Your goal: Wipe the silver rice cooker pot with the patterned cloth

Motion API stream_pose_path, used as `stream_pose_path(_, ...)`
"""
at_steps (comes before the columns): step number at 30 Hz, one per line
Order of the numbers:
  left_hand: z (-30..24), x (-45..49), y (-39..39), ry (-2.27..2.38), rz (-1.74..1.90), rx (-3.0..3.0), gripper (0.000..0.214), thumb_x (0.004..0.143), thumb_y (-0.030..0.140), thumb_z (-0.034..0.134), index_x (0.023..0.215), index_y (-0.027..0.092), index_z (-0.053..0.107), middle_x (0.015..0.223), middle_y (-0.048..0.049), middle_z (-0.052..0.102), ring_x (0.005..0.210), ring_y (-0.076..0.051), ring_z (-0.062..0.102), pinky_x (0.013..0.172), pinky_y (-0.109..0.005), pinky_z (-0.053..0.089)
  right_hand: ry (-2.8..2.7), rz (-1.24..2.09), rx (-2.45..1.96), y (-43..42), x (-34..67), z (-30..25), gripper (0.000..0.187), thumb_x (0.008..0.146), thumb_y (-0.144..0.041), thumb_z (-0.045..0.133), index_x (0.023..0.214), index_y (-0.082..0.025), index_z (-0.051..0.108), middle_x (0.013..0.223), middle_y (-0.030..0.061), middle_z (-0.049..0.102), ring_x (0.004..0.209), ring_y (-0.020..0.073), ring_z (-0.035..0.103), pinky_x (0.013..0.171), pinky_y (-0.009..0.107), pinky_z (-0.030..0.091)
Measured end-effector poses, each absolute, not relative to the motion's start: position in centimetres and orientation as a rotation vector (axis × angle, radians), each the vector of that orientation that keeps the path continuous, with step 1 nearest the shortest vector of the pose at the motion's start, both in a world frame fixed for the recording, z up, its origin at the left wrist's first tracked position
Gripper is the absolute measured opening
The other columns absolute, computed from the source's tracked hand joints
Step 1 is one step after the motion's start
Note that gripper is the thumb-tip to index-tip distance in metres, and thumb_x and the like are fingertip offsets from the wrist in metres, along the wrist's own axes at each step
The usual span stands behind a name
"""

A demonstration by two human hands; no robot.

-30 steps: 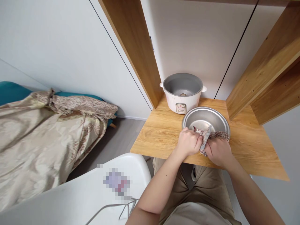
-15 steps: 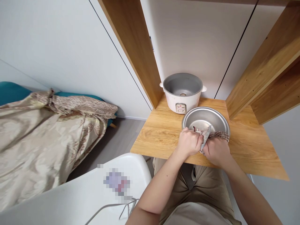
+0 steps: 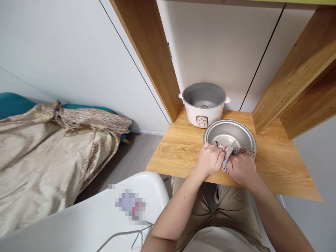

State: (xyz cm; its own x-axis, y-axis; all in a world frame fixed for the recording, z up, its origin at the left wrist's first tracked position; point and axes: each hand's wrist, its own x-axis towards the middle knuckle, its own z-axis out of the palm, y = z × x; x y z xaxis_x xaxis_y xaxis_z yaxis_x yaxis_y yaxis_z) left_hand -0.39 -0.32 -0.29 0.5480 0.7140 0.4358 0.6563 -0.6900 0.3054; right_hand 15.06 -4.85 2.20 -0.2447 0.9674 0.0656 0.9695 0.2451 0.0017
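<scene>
A patterned cloth (image 3: 244, 151) is bunched over the near rim of a silver inner pot (image 3: 225, 131), which rests on a wooden shelf board. My left hand (image 3: 210, 159) is closed on the cloth at the pot's near left side. My right hand (image 3: 241, 168) grips the same cloth just to the right, its fingers curled. Between the two fists a grey fold of the cloth sticks up. Behind the pot stands a white rice cooker body (image 3: 203, 108), lidless, with its grey interior showing. The fingertips are partly hidden by the cloth and the fists.
Wooden uprights (image 3: 154, 66) flank the shelf board (image 3: 173, 150). At lower left is a white curved surface (image 3: 78, 224) with a grey cable (image 3: 118, 233) and a blurred patch. A bed-like piece under a beige patterned cover (image 3: 52, 154) stands farther left.
Both hands stay closed on the cloth at the pot's rim. The cloth's grey fold between them has shifted slightly; the pot and rice cooker body look unmoved apart from a small view shift.
</scene>
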Motion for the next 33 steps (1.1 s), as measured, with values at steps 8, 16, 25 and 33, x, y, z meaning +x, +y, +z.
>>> stream_pose_path(8,-0.7,-0.2,-0.4,1.211,0.889,2.669,0.038,0.094,0.026,0.034,0.063,0.019,0.054,0.065,-0.0025,0.063,0.065,-0.016,0.053,0.069,-0.035,0.029,-2.455,-0.049,-1.909,-4.7,15.1,2.2,0.043,0.092,-0.033,0.032,0.076,-0.02,0.07,0.072,0.0085,0.071,0.063,0.0193,0.063,0.058,0.03,0.031)
stream_pose_path(16,-0.5,-0.1,-0.2,1.234,0.87,2.658,0.04,0.093,0.026,0.034,0.06,0.019,0.056,0.063,-0.0027,0.063,0.062,-0.015,0.053,0.067,-0.035,0.028,-2.48,-0.029,-1.852,-4.7,15.4,2.4,0.044,0.093,-0.032,0.032,0.075,-0.017,0.07,0.072,0.0095,0.071,0.064,0.0193,0.063,0.057,0.031,0.03)
stream_pose_path(25,-1.4,-1.1,-1.2,1.147,1.099,2.4,0.031,0.092,0.033,0.03,0.079,0.02,0.054,0.082,-0.0067,0.065,0.081,-0.018,0.056,0.081,-0.036,0.038,-2.472,-0.052,-1.898,-4.7,15.2,2.5,0.043,0.094,-0.033,0.032,0.079,-0.018,0.07,0.073,0.0096,0.071,0.065,0.019,0.064,0.058,0.029,0.032)
stream_pose_path(33,-7.3,-8.4,-4.6,1.552,2.115,1.836,0.018,0.086,0.033,0.031,0.086,0.023,0.045,0.077,-0.0045,0.056,0.076,-0.021,0.056,0.072,-0.039,0.045,-2.48,-0.085,-1.903,-4.7,15.3,2.5,0.041,0.093,-0.034,0.036,0.076,-0.018,0.07,0.07,0.009,0.07,0.063,0.0192,0.064,0.056,0.029,0.031)
